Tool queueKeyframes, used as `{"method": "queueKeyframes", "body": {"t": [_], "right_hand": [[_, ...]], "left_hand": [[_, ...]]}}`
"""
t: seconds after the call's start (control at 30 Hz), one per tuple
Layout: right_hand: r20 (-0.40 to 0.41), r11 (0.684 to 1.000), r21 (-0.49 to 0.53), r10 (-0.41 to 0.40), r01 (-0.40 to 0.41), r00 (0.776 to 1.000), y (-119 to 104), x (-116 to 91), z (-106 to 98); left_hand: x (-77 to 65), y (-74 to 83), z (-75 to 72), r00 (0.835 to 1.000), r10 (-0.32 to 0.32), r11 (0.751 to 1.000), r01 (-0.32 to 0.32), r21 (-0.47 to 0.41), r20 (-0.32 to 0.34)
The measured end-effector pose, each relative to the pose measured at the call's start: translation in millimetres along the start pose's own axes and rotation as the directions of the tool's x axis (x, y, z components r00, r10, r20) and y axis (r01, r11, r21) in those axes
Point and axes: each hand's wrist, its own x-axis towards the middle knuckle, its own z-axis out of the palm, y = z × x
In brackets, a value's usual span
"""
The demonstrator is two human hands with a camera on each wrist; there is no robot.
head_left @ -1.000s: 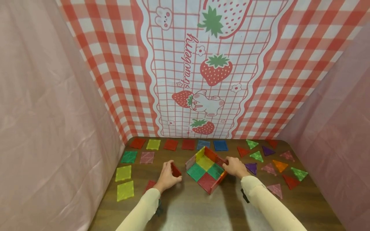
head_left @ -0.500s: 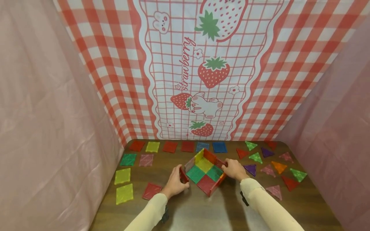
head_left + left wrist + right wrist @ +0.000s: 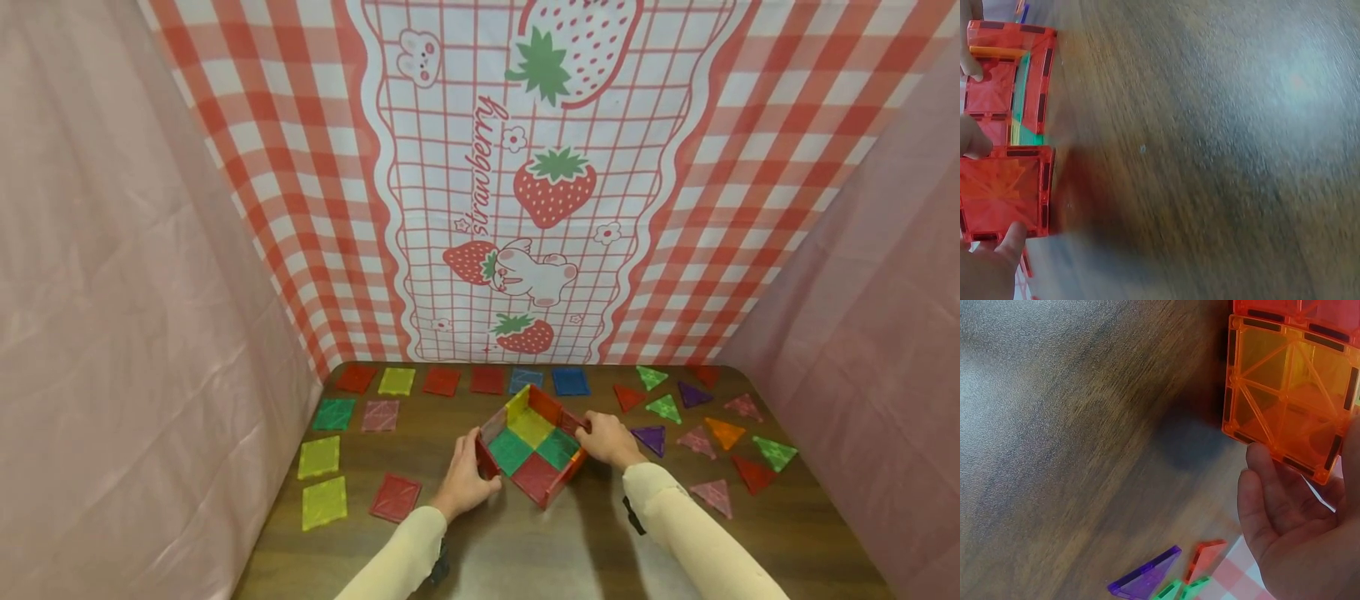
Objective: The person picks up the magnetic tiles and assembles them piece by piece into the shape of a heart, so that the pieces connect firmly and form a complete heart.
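Observation:
In the middle of the table stands an open-topped box of translucent magnetic tiles, with low upright walls and a floor of yellow, green and red squares (image 3: 537, 476). My left hand (image 3: 463, 483) holds a red square magnetic tile (image 3: 1000, 194) upright by its edges against the box's left side. At the right corner my right hand (image 3: 611, 440) grips the wall; in the right wrist view its fingers lie along the edge of an orange square magnetic tile (image 3: 1285, 394). Part of that wall is hidden behind the hand.
Square tiles lie along the back and left, among them a blue one (image 3: 571, 382), a yellow one (image 3: 325, 502) and a red one (image 3: 396, 497). Several triangular tiles, including a purple one (image 3: 649, 440), lie on the right. A checked cloth (image 3: 315, 208) hangs behind the table.
My left hand has moved right with the red tile, from beside the box to its left side. The right hand has stayed at the right corner.

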Motion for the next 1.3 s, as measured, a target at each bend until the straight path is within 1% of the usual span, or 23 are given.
{"method": "queueKeyframes", "body": {"t": [0.17,0.4,0.57,0.63,0.73,0.8,0.97,1.07,1.13,1.17,1.3], "right_hand": [[-0.005,1.000,-0.009,0.003,-0.003,1.000,1,0,0],[-0.011,1.000,-0.010,0.001,-0.001,1.000,-1,-3,3],[-0.014,1.000,-0.012,-0.002,0.002,1.000,-2,-6,2],[-0.009,1.000,-0.013,-0.002,0.002,1.000,-2,-7,2],[-0.008,1.000,-0.004,-0.010,0.010,1.000,-2,-8,1],[-0.004,1.000,0.007,-0.015,0.015,1.000,-2,-9,1],[-0.006,0.999,0.048,-0.012,0.012,1.000,1,-11,1],[-0.018,0.997,0.075,-0.009,0.010,1.000,1,-13,2],[-0.019,0.997,0.082,-0.004,0.006,1.000,-1,-16,3],[-0.018,0.997,0.081,-0.004,0.005,1.000,-2,-17,3],[0.011,0.998,0.050,0.025,-0.025,1.000,-7,-21,5]], "left_hand": [[2.1,0.3,6.5,0.999,-0.008,1.000,0.008,-0.001,-0.037],[-0.8,3.0,10.5,0.997,-0.038,0.999,0.037,-0.017,-0.072],[-1.2,4.9,13.3,0.996,-0.054,0.998,0.051,-0.048,-0.069],[0.2,6.2,13.9,0.996,-0.067,0.995,0.062,-0.079,-0.055],[4.2,8.0,13.6,0.996,-0.069,0.992,0.063,-0.107,-0.048],[7.8,8.5,12.5,0.996,-0.080,0.988,0.076,-0.132,-0.029],[21.5,9.8,8.4,0.997,-0.077,0.976,0.078,-0.205,0.013],[29.0,10.0,5.4,0.998,-0.059,0.978,0.061,-0.201,0.016],[33.7,10.5,4.7,0.998,-0.055,0.982,0.054,-0.179,0.000],[35.8,11.0,4.3,0.998,-0.053,0.984,0.049,-0.170,-0.020],[43.5,13.1,4.5,0.991,-0.055,0.994,0.043,-0.105,-0.123]]}}
